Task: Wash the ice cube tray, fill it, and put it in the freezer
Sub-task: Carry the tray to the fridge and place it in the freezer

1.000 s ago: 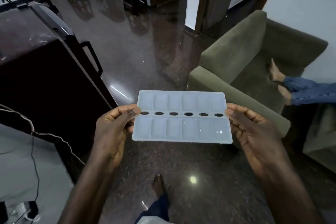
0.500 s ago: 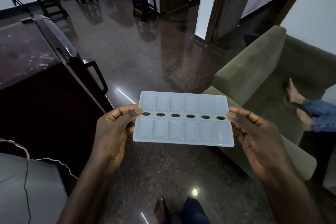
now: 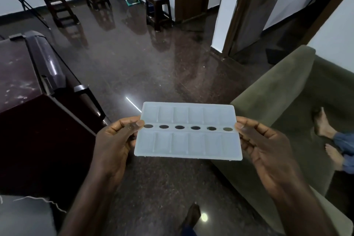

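Left hand [image 3: 115, 140] and right hand [image 3: 268, 147] hold the ice cube tray [image 3: 188, 132] level.

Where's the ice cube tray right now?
Head view, centre: the ice cube tray is held between the left hand and right hand, fridge on its left, sofa right.

The ice cube tray [image 3: 188, 132], a pale, translucent bluish-white rectangle with two rows of six shallow compartments and a middle strip of six oval holes, hangs roughly level in the air, pinched at its short ends by the left hand [image 3: 113, 143] and the right hand [image 3: 268, 149].
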